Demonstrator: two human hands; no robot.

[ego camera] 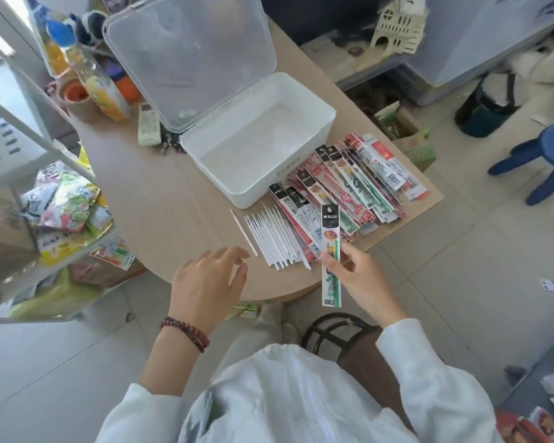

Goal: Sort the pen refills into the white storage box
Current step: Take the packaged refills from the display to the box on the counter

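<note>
The white storage box [314, 100] stands on the table with its clear lid [189, 55] swung up behind it; its inside looks bare. Right of the box lies a spread of packaged pen refills [359, 183], and in front of it a row of loose white refills [275, 241]. One thin stick [243, 232] lies apart on their left. My right hand [357, 276] pinches one refill packet [331, 251] upright above the table's near edge. My left hand [210, 282] hovers over the table edge with its fingers relaxed, holding nothing.
Bottles [100, 81], a tape roll [76, 97] and a remote [148, 124] crowd the table's far left. A white rack with snack packets [68, 212] stands at the left. A blue stool [544, 161] and a round stool [336, 334] stand on the floor.
</note>
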